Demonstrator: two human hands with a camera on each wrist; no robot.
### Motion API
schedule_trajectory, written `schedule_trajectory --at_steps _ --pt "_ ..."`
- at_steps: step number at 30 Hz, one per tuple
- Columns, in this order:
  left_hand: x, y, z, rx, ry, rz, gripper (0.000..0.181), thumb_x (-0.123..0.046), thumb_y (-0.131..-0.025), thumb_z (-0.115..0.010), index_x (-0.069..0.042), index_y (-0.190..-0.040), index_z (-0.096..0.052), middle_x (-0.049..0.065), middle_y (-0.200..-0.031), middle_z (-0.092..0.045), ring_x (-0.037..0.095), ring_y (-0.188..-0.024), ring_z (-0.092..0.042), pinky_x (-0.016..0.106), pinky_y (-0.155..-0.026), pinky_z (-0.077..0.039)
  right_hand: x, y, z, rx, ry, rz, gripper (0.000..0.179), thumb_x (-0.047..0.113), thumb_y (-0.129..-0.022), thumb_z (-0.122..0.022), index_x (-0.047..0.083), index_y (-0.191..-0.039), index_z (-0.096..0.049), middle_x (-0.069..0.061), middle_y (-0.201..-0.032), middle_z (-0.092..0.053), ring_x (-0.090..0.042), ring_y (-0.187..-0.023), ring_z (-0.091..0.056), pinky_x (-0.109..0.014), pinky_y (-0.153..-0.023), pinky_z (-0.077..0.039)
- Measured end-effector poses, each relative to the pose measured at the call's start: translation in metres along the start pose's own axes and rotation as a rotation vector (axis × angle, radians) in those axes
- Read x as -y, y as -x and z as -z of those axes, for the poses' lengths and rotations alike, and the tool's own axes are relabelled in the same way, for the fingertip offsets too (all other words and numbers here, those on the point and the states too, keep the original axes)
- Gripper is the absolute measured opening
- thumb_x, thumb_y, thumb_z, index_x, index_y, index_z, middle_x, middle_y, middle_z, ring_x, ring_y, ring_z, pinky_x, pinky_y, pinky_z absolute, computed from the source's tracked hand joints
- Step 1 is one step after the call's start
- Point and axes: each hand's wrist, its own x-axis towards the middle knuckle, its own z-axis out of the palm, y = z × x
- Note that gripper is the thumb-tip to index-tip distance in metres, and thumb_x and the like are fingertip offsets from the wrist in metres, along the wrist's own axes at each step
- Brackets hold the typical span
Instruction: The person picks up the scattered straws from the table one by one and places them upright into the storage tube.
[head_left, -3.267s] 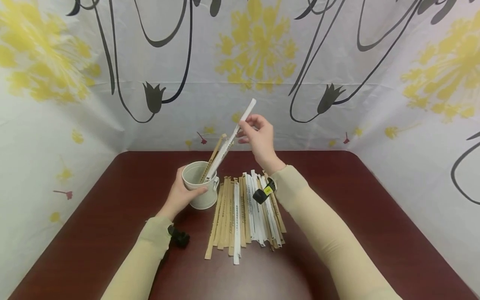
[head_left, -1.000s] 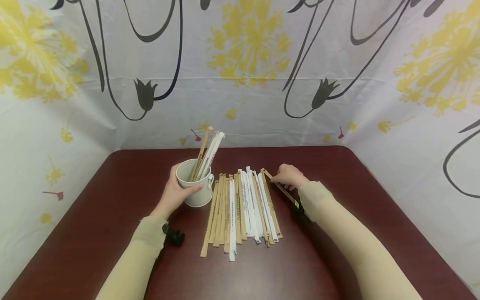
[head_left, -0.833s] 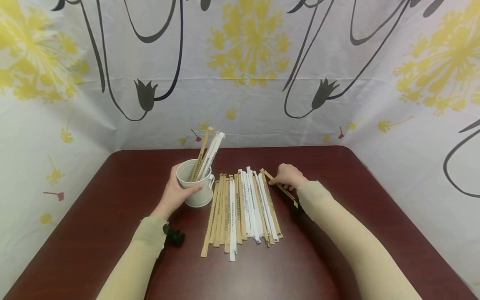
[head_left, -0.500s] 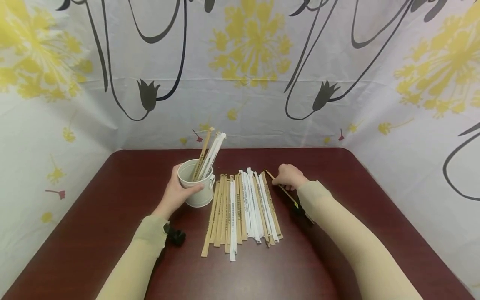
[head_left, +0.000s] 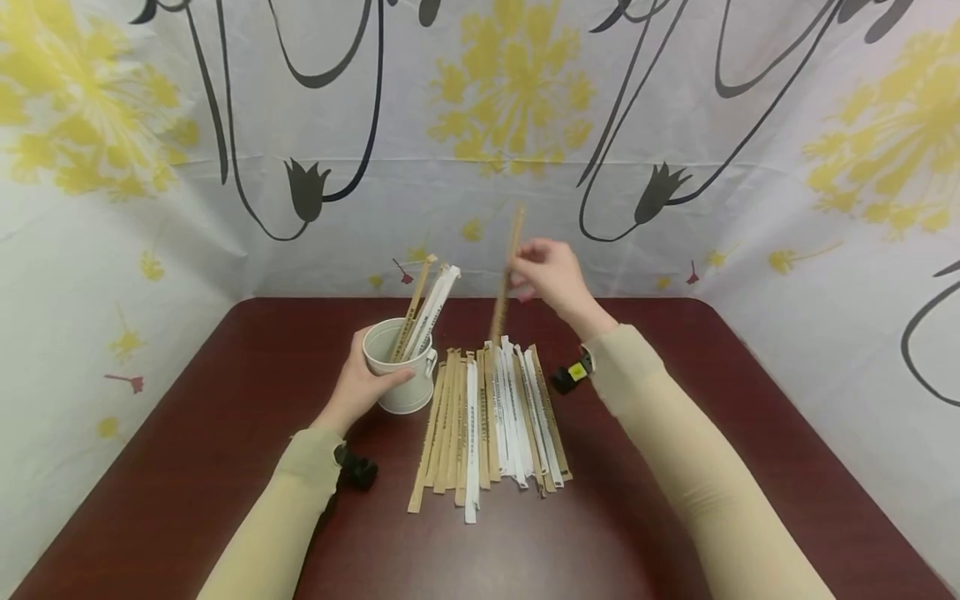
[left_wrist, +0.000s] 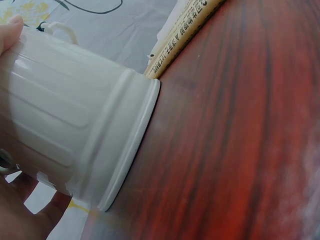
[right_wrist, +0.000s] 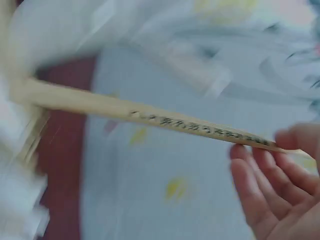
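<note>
My left hand (head_left: 356, 385) grips a small cream metal bucket (head_left: 405, 398), thumb across its near side, fingers around the far left. The bucket stands upright on the table; the left wrist view shows its base on the wood. Several brown and white paper-wrapped straws (head_left: 437, 310) lean inside it toward the right. Above the table, my right hand (head_left: 555, 279) pinches one brown paper-wrapped straw (head_left: 504, 304) between thumb and fingers near its upper end. Printed dark characters run along that straw (right_wrist: 165, 120) in the right wrist view. Its lower end overlaps the row of straws in the head view.
A row of brown and white wrapped straws (head_left: 472, 442) lies side by side on the dark red table (head_left: 660, 467), right of the bucket. A pale patterned cloth (head_left: 495, 233) hangs behind the table and along both sides.
The right hand has lifted the brown wrapped straw from the right of the row and carried it up and left. Earlier, a white one went into the bucket. The left hand keeps its hold.
</note>
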Motion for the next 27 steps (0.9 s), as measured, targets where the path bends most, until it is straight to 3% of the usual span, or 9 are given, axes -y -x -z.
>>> schedule_trajectory --at_steps 4,8,13,18,22,25,27 --pt "0.001 0.001 0.000 0.011 0.016 0.003 0.086 -0.011 -0.079 -0.081 -0.005 -0.145 -0.027 0.021 -0.140 -0.042 0.036 -0.126 -0.043 0.052 -0.101 -0.037 0.038 0.000 -0.025 -0.048 -0.221 0.123 0.021 0.012 -0.090 -0.067 -0.004 -0.102 -0.063 -0.021 -0.100 -0.067 -0.026 -0.075 -0.069 -0.039 -0.061 -0.057" --pt "0.002 0.000 0.002 0.021 0.021 -0.006 0.086 -0.012 -0.080 -0.081 -0.005 -0.146 -0.026 0.020 -0.140 -0.041 0.036 -0.127 -0.042 0.052 -0.101 -0.037 0.043 -0.002 -0.049 -0.039 -0.247 0.158 0.019 0.009 -0.091 -0.066 -0.005 -0.104 -0.063 -0.019 -0.098 -0.067 -0.025 -0.075 -0.069 -0.037 -0.062 -0.057" --pt "0.002 0.000 0.000 0.009 0.013 0.003 0.085 -0.013 -0.079 -0.082 -0.004 -0.144 -0.028 0.021 -0.139 -0.042 0.036 -0.125 -0.043 0.052 -0.101 -0.037 0.005 0.003 -0.075 0.028 -0.128 0.083 0.021 0.011 -0.091 -0.067 -0.004 -0.106 -0.063 -0.015 -0.095 -0.067 -0.027 -0.075 -0.068 -0.036 -0.062 -0.057" --pt "0.001 0.000 -0.003 0.006 0.007 0.003 0.085 -0.012 -0.078 -0.082 -0.004 -0.143 -0.028 0.022 -0.139 -0.042 0.037 -0.125 -0.043 0.052 -0.101 -0.036 -0.034 0.015 -0.085 0.119 0.051 -0.039 0.023 0.021 -0.089 -0.070 0.003 -0.101 -0.066 -0.011 -0.091 -0.070 -0.023 -0.067 -0.068 -0.034 -0.058 -0.056" --pt "0.000 0.000 -0.003 0.017 0.006 -0.001 0.085 -0.012 -0.079 -0.082 -0.005 -0.145 -0.027 0.021 -0.140 -0.041 0.037 -0.126 -0.042 0.052 -0.101 -0.037 -0.052 0.018 -0.073 0.171 0.160 -0.055 0.026 0.028 -0.090 -0.069 0.006 -0.104 -0.068 -0.012 -0.095 -0.071 -0.026 -0.068 -0.068 -0.041 -0.063 -0.056" --pt "-0.001 0.000 -0.001 0.017 0.007 -0.011 0.085 -0.011 -0.079 -0.081 -0.004 -0.145 -0.027 0.021 -0.140 -0.041 0.037 -0.126 -0.042 0.052 -0.101 -0.037 -0.067 0.017 -0.054 0.182 0.237 -0.057 0.024 0.026 -0.091 -0.067 0.006 -0.104 -0.069 -0.014 -0.095 -0.070 -0.037 -0.074 -0.067 -0.051 -0.068 -0.055" --pt "-0.001 0.001 0.002 0.008 0.000 -0.014 0.085 -0.010 -0.079 -0.081 -0.003 -0.145 -0.027 0.021 -0.139 -0.041 0.037 -0.125 -0.042 0.052 -0.101 -0.037 -0.078 0.016 -0.039 0.197 0.333 -0.071 0.022 0.024 -0.091 -0.067 0.006 -0.103 -0.069 -0.013 -0.093 -0.069 -0.039 -0.076 -0.066 -0.050 -0.067 -0.054"
